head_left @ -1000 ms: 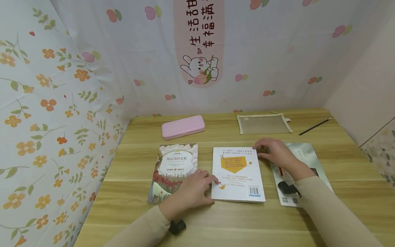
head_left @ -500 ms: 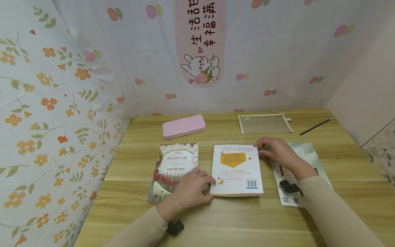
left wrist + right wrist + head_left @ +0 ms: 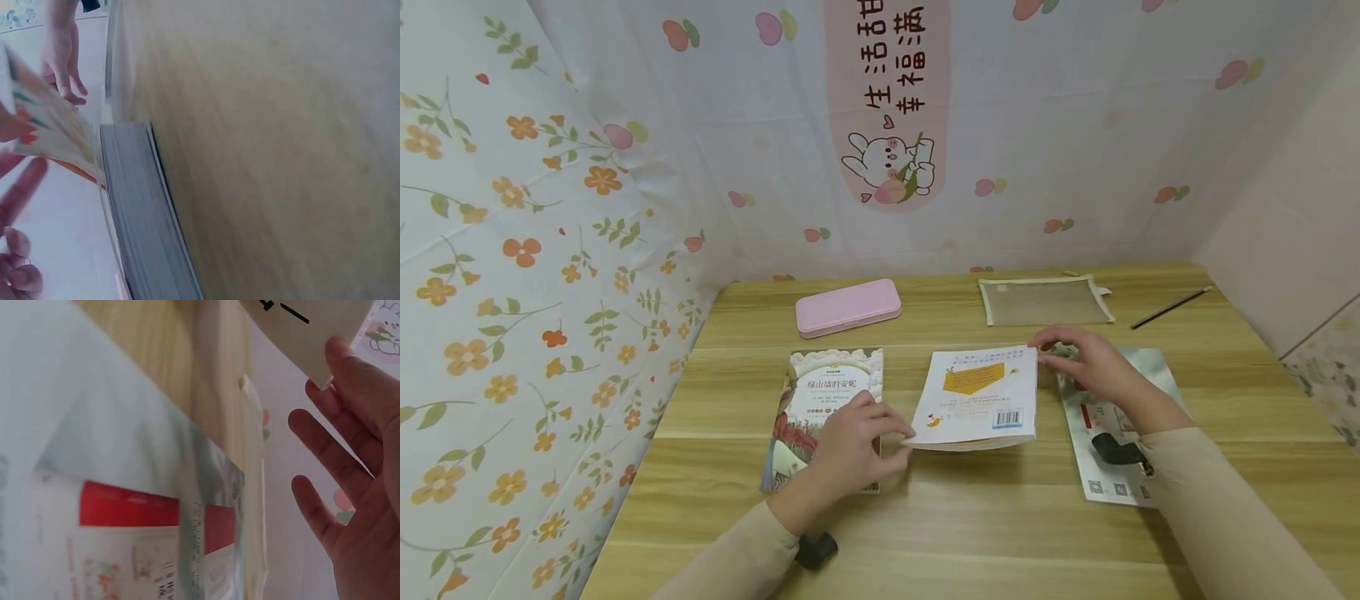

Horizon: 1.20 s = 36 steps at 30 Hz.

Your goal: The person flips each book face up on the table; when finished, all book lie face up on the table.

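A paperback book (image 3: 972,398) with a white back cover and an orange panel is tilted up in the middle of the table. My left hand (image 3: 848,443) pinches its near left corner, over the edge of a book with a flowery cover (image 3: 820,408). At the far right corner my right hand (image 3: 1093,377) holds the paperback between thumb and forefinger; the right wrist view shows that corner (image 3: 319,356) with the other fingers spread. In the left wrist view a printed cover (image 3: 53,119) stands up beside a thick page block (image 3: 147,212).
Right of the paperback lies a pale green book (image 3: 1101,450), partly under my right arm. Farther back are a pink pencil case (image 3: 848,308), a mesh zip pouch (image 3: 1045,302) and a black pencil (image 3: 1168,308). Patterned cloth (image 3: 1037,125) hangs behind the table.
The paperback has gone from lying flat to tilted, its near edge lifted and its page edges showing. Both hands have shifted slightly with it; the other things stay put.
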Available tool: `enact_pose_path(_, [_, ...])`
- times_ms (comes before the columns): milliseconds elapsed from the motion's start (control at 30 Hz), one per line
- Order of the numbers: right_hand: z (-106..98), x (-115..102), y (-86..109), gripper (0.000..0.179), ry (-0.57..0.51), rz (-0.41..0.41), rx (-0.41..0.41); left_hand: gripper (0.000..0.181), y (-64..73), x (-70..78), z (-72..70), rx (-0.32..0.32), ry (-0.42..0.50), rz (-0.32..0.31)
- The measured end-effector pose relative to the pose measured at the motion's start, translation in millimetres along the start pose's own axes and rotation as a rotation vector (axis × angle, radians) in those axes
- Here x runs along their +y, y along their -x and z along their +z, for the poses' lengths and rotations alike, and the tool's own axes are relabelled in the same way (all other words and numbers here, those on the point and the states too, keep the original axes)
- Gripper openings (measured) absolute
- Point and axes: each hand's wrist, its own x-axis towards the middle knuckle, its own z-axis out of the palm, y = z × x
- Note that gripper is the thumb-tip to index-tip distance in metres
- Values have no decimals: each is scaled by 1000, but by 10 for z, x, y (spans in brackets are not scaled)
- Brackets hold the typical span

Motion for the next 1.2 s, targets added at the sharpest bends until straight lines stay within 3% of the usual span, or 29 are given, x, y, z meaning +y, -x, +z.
enact_pose_path(200, [-42,-31,11,21,-127,14,73,13,-55,-2,-62,205,68,41])
enact_pose_path(400, [-42,-58,10,23,-212,-20,112,12,-112,-4,-95,326,88,103])
enact_pose_path(733, [-64,-130,-31,19,-238,-69,177,14,-145,16,-113,370,114,120])
enact_pose_path(1067, [-33,-276,24,19,-294,15,284,19,-143,19,-131,385,133,116])
enact_pose_path(1200, [-26,-330,17,20,-311,9,328,21,-144,26,-128,384,139,105])
